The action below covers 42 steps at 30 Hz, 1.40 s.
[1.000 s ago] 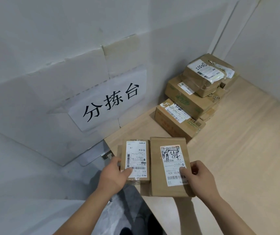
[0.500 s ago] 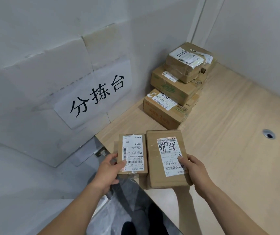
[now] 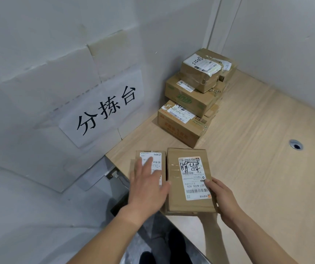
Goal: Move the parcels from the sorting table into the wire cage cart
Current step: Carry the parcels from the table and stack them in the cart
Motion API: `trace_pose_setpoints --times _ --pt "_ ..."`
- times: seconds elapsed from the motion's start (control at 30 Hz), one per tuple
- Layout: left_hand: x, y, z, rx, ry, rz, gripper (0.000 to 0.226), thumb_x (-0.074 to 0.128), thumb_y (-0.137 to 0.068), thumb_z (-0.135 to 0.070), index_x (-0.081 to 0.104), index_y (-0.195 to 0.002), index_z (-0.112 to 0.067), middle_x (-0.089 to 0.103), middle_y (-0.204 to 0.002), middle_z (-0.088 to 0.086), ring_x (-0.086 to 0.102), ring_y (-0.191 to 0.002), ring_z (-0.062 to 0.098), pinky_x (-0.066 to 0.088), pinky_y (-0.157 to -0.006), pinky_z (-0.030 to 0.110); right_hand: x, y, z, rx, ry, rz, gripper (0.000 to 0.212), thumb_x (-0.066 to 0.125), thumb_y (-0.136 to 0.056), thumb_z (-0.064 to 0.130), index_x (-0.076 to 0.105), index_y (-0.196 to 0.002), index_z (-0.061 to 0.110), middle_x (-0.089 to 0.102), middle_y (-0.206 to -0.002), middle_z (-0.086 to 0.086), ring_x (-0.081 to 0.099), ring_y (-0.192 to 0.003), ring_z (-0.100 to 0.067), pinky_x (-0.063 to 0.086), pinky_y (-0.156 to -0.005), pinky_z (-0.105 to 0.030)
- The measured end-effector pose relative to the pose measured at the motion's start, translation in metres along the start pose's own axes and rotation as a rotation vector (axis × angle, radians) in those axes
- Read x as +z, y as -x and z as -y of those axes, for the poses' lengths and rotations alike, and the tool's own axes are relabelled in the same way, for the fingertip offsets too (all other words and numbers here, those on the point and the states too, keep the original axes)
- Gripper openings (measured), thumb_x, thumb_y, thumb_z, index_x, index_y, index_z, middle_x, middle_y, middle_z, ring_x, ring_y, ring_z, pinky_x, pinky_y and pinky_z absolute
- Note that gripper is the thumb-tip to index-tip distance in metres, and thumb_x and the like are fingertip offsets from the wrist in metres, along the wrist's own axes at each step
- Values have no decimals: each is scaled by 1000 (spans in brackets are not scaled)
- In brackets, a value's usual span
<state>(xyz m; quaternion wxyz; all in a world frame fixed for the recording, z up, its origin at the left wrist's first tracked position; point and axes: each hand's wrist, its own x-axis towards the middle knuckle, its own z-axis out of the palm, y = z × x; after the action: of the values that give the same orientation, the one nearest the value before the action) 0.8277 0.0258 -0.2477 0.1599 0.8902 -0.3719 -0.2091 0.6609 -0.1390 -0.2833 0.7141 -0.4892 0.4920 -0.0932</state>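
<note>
Two parcels are seen side by side at the near corner of the tabletop (image 3: 257, 134). The smaller parcel (image 3: 153, 159) is covered by the flat, spread left hand (image 3: 147, 185); the larger parcel (image 3: 189, 180) is gripped at its near right edge by the right hand (image 3: 221, 199). More boxes (image 3: 193, 98) are stacked against the wall.

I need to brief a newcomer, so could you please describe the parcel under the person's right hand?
On the wooden sorting table, look at its near-left corner, where two small parcels lie side by side. It is the wider parcel, gripped by the right hand; only its label carries big black handwritten scrawl.
</note>
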Motion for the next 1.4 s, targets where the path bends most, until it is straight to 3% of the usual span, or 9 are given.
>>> trace_pose_setpoints --times 0.23,0.63,0.77,0.9,1.0,1.17,1.23,1.33,1.4 --pt "15 0 -34 79 -18 125 49 43 -100 -47 45 -147 -33 -6 -168 -1 -24 -151 27 -10 -123 52 -10 -7 -5 32 -69 -4 27 58 -100 27 66 -119 10 77 -107 -14 74 -96 -30 53 -78 -38" --pt "21 -10 -42 79 15 203 51 46 -100 -39 39 -150 -30 -7 -168 -1 -23 -152 27 -10 -123 52 -33 -20 -2 32 -195 -1 21 56 -100 28 52 -113 12 72 -95 -14 68 -81 -27 55 -69 -37" --pt "19 -12 -36 75 15 216 48 47 -100 -38 43 -147 -32 -7 -169 -1 -24 -151 27 -11 -122 53 -34 -25 -1 47 -168 26 30 60 -98 27 50 -121 10 75 -104 -18 72 -87 -31 57 -81 -45" --pt "10 -13 -32 81 73 231 47 47 -100 -39 44 -147 -38 -7 -168 -3 -23 -152 25 -10 -123 51 -37 -27 4 42 -77 43 56 74 -83 36 51 -131 20 77 -96 -7 72 -72 -16 49 -62 -32" --pt "0 -17 -15 23 184 98 50 52 -100 -37 45 -149 -30 4 -168 -5 -10 -154 19 0 -126 43 -41 -31 8 22 2 33 88 78 -53 48 52 -134 25 78 -95 -4 67 -73 -18 42 -62 -32" --pt "-14 -24 31 -199 312 -223 53 63 -96 -25 47 -146 -16 43 -150 4 42 -138 24 35 -112 33 -45 -40 5 39 -7 47 87 86 -53 54 60 -131 26 73 -119 -12 70 -102 -34 43 -77 -41" --pt "-14 -25 43 -363 410 -188 57 63 -96 -27 44 -148 -11 49 -145 7 53 -128 25 43 -103 35 -47 -44 1 38 -23 54 83 87 -58 55 62 -131 27 71 -125 -13 63 -120 -45 44 -93 -54" --pt "-7 -26 56 -536 752 -15 42 65 -96 -20 57 -134 -4 73 -113 7 72 -93 22 58 -82 36 -44 -49 -4 36 -47 94 77 86 -61 50 63 -131 25 70 -125 -16 61 -121 -47 38 -107 -66" --pt "-2 -23 58 -595 999 83 26 66 -96 -16 64 -119 -4 78 -95 9 76 -87 26 60 -85 46 -36 -49 -4 33 -41 128 77 86 -62 47 63 -131 23 69 -126 -18 62 -119 -47 37 -108 -66"
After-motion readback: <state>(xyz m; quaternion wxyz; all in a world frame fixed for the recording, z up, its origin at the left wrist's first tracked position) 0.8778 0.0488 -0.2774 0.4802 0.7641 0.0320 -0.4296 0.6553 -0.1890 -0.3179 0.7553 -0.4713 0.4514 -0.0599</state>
